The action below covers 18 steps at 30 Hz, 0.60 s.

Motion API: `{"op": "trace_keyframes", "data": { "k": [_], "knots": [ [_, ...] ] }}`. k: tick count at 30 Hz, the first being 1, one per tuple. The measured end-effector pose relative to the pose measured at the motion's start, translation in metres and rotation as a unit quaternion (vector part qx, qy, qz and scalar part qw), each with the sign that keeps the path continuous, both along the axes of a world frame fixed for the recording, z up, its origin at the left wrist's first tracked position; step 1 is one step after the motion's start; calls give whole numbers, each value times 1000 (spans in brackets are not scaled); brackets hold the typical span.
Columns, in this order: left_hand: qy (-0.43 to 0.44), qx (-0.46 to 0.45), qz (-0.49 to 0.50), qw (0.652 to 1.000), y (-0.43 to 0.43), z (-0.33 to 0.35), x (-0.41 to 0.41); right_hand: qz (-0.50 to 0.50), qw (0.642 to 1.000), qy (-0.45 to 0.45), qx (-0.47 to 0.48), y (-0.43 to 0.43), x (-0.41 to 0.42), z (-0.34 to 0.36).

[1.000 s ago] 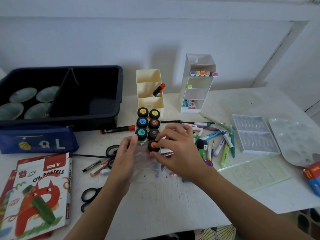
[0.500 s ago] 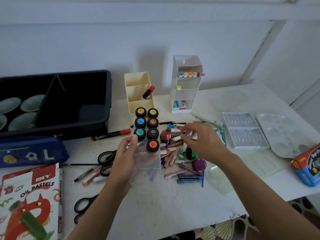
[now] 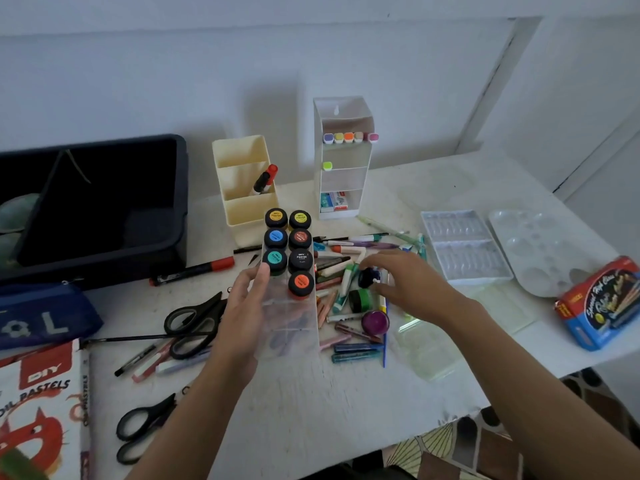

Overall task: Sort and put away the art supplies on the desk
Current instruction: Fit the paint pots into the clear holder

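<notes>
My left hand (image 3: 247,308) grips the left side of a clear plastic paint tray (image 3: 294,336), tilted up off the desk. Several black-lidded poster paint jars (image 3: 288,242) fill its upper slots; the lower slots are empty. My right hand (image 3: 410,287) hovers over a heap of crayons and markers (image 3: 341,271) just right of the tray. Its thumb and forefinger are curled around a dark blue paint jar (image 3: 366,277) in the heap. A green jar (image 3: 360,300) and a purple jar (image 3: 375,323) lie just below it.
A black bin (image 3: 104,202) stands at the back left, with a cream organiser (image 3: 242,192) and a white marker rack (image 3: 343,161) behind the tray. Clear palettes (image 3: 464,247) and a red-blue box (image 3: 602,303) lie right. Scissors (image 3: 194,320), a blue pencil case (image 3: 41,317) and an oil pastels box (image 3: 38,410) lie left.
My right hand left the orange-labelled jar in the tray and moved right into the heap, down onto the dark blue jar. My left hand kept hold of the tray.
</notes>
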<state>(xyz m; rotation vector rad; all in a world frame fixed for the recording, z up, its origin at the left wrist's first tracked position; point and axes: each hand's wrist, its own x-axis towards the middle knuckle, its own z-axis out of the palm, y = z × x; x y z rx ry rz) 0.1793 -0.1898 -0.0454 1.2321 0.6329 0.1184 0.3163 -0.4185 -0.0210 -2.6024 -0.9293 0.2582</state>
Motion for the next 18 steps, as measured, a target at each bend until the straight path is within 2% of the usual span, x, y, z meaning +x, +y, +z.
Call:
{"op": "trace_keyframes", "data": {
  "k": [4,8,13,18],
  "knots": [
    [4,5,10,1000,-1,-1,3,-34,994,-7,102,-6,4,-2],
    [6,10,23,1000,0,-2,6,-69,969,-1,239,5,-5,4],
    [18,4,30,999,-1,4,8,4,938,22,347,32,-28,20],
    [-18,-20,0,1000,-1,10,-1,74,917,-43,390,74,-52,32]
  ]
}}
